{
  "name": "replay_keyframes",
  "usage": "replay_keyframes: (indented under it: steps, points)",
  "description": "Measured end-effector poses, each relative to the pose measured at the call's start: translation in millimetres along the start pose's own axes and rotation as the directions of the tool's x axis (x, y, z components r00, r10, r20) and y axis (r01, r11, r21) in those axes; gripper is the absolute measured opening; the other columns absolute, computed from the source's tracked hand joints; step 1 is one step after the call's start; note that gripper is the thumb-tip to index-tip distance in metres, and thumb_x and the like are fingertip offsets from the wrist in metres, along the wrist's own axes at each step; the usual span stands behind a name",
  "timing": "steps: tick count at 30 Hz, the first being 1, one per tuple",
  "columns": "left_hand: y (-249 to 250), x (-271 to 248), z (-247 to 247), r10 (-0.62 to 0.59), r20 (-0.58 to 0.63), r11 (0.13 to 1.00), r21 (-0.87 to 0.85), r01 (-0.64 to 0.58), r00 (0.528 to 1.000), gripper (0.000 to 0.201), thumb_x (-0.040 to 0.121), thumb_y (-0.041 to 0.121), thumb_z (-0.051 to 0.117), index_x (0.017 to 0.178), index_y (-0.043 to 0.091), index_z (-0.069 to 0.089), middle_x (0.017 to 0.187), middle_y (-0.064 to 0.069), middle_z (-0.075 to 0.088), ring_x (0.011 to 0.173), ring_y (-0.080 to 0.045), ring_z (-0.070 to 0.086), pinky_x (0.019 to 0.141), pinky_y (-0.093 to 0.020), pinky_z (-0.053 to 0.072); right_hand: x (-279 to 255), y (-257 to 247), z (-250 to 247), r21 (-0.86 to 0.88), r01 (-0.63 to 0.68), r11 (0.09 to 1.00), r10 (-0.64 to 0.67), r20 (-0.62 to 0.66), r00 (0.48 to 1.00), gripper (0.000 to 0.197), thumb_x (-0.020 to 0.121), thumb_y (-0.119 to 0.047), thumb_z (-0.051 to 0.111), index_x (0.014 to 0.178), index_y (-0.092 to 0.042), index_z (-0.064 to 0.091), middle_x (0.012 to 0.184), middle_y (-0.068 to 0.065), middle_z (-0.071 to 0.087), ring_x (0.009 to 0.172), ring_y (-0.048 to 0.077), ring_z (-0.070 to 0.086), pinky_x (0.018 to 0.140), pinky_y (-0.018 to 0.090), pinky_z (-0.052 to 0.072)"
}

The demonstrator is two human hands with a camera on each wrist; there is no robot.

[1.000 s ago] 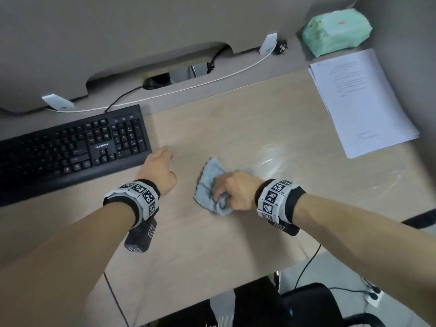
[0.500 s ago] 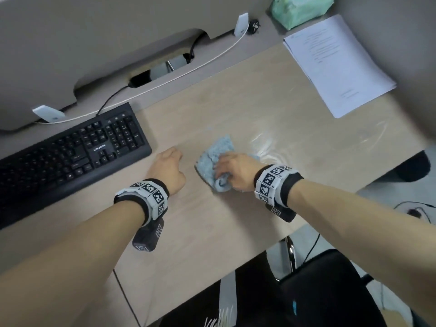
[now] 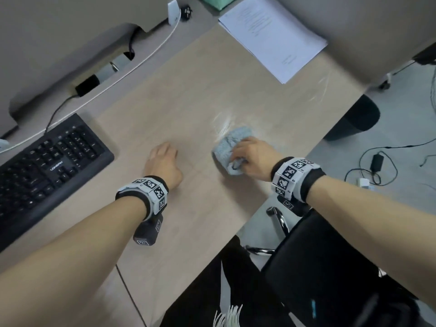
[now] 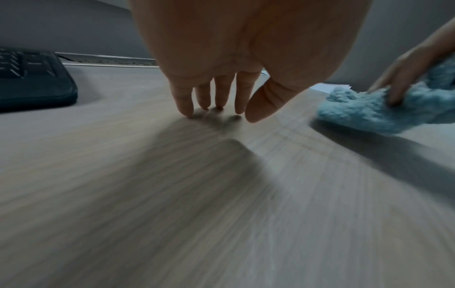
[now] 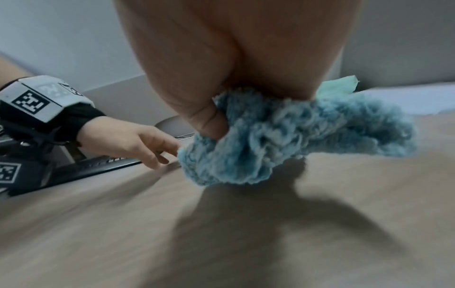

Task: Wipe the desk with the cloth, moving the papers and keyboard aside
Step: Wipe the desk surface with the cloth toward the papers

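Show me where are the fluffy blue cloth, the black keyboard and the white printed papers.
fluffy blue cloth point(image 3: 232, 143): head view, on its bare upper fold.
black keyboard point(image 3: 50, 166): head view, on its middle keys.
white printed papers point(image 3: 273, 35): head view, on the top sheet's middle.

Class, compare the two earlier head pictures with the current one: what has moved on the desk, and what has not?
The right hand has slid the cloth away from the left hand, toward the papers, leaving a wider gap between the hands. It still grips the bunched cloth. The left hand stays open, fingertips on the desk, right of the keyboard. Keyboard and papers have not moved.
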State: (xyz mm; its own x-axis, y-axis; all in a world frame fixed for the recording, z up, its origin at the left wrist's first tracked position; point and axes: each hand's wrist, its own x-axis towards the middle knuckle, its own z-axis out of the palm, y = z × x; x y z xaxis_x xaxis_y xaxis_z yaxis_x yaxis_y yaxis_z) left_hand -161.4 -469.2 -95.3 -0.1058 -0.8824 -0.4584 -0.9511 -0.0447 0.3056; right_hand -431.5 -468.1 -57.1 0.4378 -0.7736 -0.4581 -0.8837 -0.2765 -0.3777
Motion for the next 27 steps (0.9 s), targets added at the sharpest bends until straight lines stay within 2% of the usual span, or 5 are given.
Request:
replay_keyframes:
  steps: [6,11,19,24,27]
  points:
    - [4.7,4.8,4.0,0.014,0.012,0.998,0.058,-0.015,1.0,0.065,0.075,0.01,0.055,0.139,0.009,0.045,0.157,-0.015,0.026,0.145,-0.034,0.019,0.119,-0.038,0.019,-28.2,-13.9,47.7,-0.11,0.107,0.988,-0.076,0.256,0.964,0.026,0.084,-0.022,0.054,0.101,-0.02,0.074,0.112,-0.001,0.065,0.113,0.024,0.049,0.087,0.043,0.051]
    - [17.0,7.4,1.1,0.034,0.037,0.998,0.052,-0.036,0.999,0.065,0.075,0.009,0.054,0.139,0.01,0.044,0.158,-0.013,0.024,0.146,-0.032,0.017,0.119,-0.039,0.021,-89.0,36.7,41.4,-0.206,-0.176,0.963,0.235,0.311,0.921,0.016,0.088,-0.023,0.054,0.073,-0.025,0.061,0.091,-0.003,0.058,0.096,0.021,0.051,0.091,0.048,0.049]
    - [29.3,19.4,-7.4,0.036,0.03,0.999,0.02,-0.037,0.999,0.065,0.075,0.007,0.054,0.139,0.011,0.044,0.158,-0.012,0.024,0.145,-0.031,0.018,0.118,-0.04,0.023,-34.8,48.7,-4.9,0.122,-0.253,0.96,0.274,-0.199,0.941,0.038,0.08,-0.014,0.061,0.118,-0.011,0.066,0.128,0.011,0.059,0.12,0.035,0.045,0.103,0.048,0.039]
    - [25.8,23.3,-7.8,0.029,0.052,0.996,0.081,-0.033,0.998,0.064,0.075,0.009,0.053,0.139,0.013,0.044,0.157,-0.008,0.028,0.14,-0.034,0.023,0.114,-0.041,0.03,6.0,-2.0,41.0,-0.029,0.044,0.999,-0.048,-0.127,0.991,0.046,0.08,-0.027,0.061,0.124,-0.013,0.061,0.13,0.018,0.054,0.118,0.041,0.045,0.098,0.056,0.043]
    - [26.0,26.5,-13.5,0.03,0.05,0.996,0.082,-0.034,0.998,0.061,0.074,0.009,0.052,0.135,0.015,0.048,0.151,-0.005,0.036,0.132,-0.035,0.031,0.109,-0.04,0.035,8.7,22.0,52.8,-0.128,-0.039,0.991,0.028,-0.087,0.996,0.068,0.089,-0.038,0.063,0.15,-0.02,0.038,0.157,0.017,0.032,0.142,0.044,0.028,0.111,0.056,0.035]
